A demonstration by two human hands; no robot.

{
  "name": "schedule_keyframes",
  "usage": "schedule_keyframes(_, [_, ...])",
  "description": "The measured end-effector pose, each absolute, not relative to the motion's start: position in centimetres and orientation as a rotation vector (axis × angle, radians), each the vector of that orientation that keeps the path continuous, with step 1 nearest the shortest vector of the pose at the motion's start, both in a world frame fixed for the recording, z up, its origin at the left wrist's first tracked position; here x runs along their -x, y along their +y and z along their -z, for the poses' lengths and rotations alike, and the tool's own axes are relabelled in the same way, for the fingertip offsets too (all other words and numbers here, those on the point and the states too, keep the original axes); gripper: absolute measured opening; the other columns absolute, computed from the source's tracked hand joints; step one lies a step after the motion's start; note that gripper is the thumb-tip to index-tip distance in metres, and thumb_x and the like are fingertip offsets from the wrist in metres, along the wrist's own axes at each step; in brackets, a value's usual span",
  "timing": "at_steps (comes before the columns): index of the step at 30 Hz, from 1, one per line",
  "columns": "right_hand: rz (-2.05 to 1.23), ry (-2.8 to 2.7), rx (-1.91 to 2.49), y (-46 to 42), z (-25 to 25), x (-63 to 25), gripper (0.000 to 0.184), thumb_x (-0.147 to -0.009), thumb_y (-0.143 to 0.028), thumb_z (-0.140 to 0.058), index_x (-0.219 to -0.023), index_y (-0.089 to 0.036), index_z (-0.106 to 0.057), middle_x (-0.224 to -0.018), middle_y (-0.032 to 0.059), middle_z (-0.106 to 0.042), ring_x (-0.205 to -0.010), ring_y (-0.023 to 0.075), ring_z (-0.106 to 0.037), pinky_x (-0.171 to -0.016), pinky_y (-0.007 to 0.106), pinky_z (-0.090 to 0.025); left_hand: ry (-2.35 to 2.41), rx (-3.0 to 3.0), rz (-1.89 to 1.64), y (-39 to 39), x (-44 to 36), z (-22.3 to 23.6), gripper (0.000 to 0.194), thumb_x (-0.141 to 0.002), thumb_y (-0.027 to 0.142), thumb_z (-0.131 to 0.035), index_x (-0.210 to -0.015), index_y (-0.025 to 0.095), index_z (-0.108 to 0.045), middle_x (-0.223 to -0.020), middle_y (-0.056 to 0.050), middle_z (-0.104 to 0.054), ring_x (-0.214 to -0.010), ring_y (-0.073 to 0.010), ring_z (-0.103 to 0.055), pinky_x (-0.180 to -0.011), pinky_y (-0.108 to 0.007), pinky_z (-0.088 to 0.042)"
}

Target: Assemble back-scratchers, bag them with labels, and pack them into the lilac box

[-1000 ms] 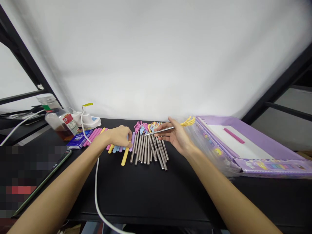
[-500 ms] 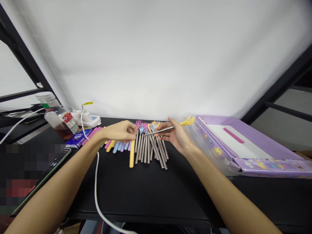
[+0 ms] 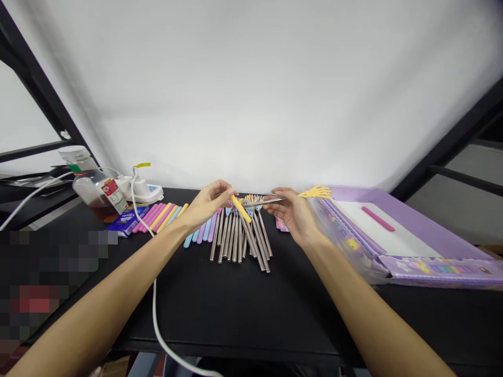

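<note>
My left hand (image 3: 212, 203) pinches one end of a yellow handle tube (image 3: 241, 209), which slants down to the right. In my right hand (image 3: 293, 212) is a back scratcher with a yellow hand-shaped head (image 3: 316, 192); its metal rod points left, its tip close to the yellow tube. Whether the two touch I cannot tell. Beneath my hands lie several back scratchers (image 3: 236, 241) with bare metal rods and pink, blue and yellow heads. Loose handle tubes (image 3: 157, 215) in pink, yellow, blue and purple form a row at the left, partly behind my left hand.
On the right is a purple box (image 3: 428, 220) in clear wrap, with a pink tube (image 3: 378, 219) inside. At the left stand a bottle of dark liquid (image 3: 98, 191), a blue packet (image 3: 128, 221) and a power strip (image 3: 149, 193). A white cable (image 3: 155, 309) crosses the black table (image 3: 251, 314).
My left hand has lifted the yellow tube off the table and brought it right, towards the rod. My right hand has shifted slightly right with the back scratcher.
</note>
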State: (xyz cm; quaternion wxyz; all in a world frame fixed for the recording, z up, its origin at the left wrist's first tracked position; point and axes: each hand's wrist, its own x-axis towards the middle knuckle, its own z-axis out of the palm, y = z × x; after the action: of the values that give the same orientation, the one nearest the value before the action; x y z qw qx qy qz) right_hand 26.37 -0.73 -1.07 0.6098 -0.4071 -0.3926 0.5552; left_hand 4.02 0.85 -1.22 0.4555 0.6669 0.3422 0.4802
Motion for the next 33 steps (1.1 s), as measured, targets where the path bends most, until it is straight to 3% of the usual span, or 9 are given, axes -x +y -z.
schedule_keyframes(2, [-1.254,-0.884,0.895,-0.7,1.1,-26.4,0.018,-0.075,-0.008,-0.062,-0.086,-0.022,-0.058,-0.080,0.0039,-0.075,-0.074,0.0184,-0.074,-0.073,0.029,-0.059,0.784,-1.533,-1.227,1.1,-4.4,1.7,0.034,-0.090,0.050,-0.064,-0.092,0.019,-0.051,-0.086,-0.003,-0.067,-0.083,-0.0148,-0.066,-0.081,-0.032,-0.052])
schedule_keyframes(5, [-1.227,-0.876,0.849,-0.6,1.2,-26.2,0.020,-0.077,-0.009,-0.067,-0.086,-0.023,-0.054,-0.081,0.0039,-0.076,-0.079,0.0189,-0.075,-0.081,0.032,-0.059,0.814,-1.497,-1.230,1.1,-4.7,2.0,0.034,-0.091,0.053,-0.060,-0.093,0.021,-0.048,-0.067,0.005,-0.055,-0.063,-0.0114,-0.060,-0.067,-0.027,-0.051])
schedule_keyframes(8, [-1.197,-0.887,0.853,-0.6,1.1,-26.2,0.020,-0.080,-0.020,-0.073,-0.085,-0.023,-0.054,-0.078,0.0030,-0.075,-0.070,0.0164,-0.073,-0.072,0.028,-0.059,0.983,-1.747,-1.173,0.6,-4.8,1.8,0.034,-0.094,0.054,-0.053,-0.092,0.020,-0.055,-0.062,0.006,-0.047,-0.052,-0.0088,-0.047,-0.056,-0.024,-0.042])
schedule_keyframes(13, [-1.264,-0.799,0.858,-0.7,0.7,-26.5,0.018,-0.087,-0.031,-0.063,-0.073,-0.021,-0.055,-0.068,0.0042,-0.073,-0.053,0.0136,-0.064,-0.055,0.025,-0.052,1.137,-2.428,-0.927,-0.5,-4.8,1.4,0.028,-0.096,0.037,-0.050,-0.111,0.019,-0.066,-0.091,-0.003,-0.067,-0.076,-0.0160,-0.057,-0.071,-0.027,-0.043])
schedule_keyframes(17, [-1.285,-0.748,0.834,-0.6,0.5,-26.9,0.029,-0.088,-0.036,-0.054,-0.063,-0.022,-0.050,-0.069,0.0064,-0.073,-0.051,0.0155,-0.062,-0.055,0.028,-0.051,1.022,-2.685,-0.786,-0.6,-5.0,2.0,0.029,-0.102,0.030,-0.039,-0.100,0.019,-0.065,-0.087,-0.005,-0.065,-0.083,-0.0184,-0.057,-0.077,-0.029,-0.042])
schedule_keyframes(20, [-1.283,-0.753,0.831,-0.5,0.7,-27.1,0.033,-0.089,-0.037,-0.050,-0.059,-0.022,-0.050,-0.068,0.0071,-0.073,-0.050,0.0153,-0.061,-0.055,0.028,-0.050,1.009,-2.706,-0.830,-0.3,-5.0,2.4,0.030,-0.104,0.032,-0.038,-0.099,0.018,-0.064,-0.086,-0.005,-0.064,-0.080,-0.0177,-0.057,-0.074,-0.028,-0.041])
schedule_keyframes(25, [-1.267,-0.743,0.793,-0.3,1.1,-27.3,0.035,-0.090,-0.036,-0.049,-0.058,-0.022,-0.050,-0.065,0.0067,-0.071,-0.053,0.0156,-0.061,-0.054,0.027,-0.049,1.072,-2.682,-0.859,-0.1,-4.9,2.8,0.034,-0.104,0.038,-0.038,-0.113,0.019,-0.066,-0.084,-0.004,-0.067,-0.075,-0.0167,-0.060,-0.072,-0.027,-0.042])
schedule_keyframes(33, [-1.251,-0.776,0.808,-0.7,0.9,-26.6,0.044,-0.094,-0.032,-0.042,-0.052,-0.020,-0.049,-0.059,0.0074,-0.068,-0.042,0.0140,-0.055,-0.046,0.026,-0.045,1.076,-2.760,-0.932,0.3,-4.6,3.3,0.035,-0.103,0.038,-0.044,-0.121,0.021,-0.069,-0.103,-0.006,-0.076,-0.068,-0.0145,-0.064,-0.064,-0.026,-0.041])
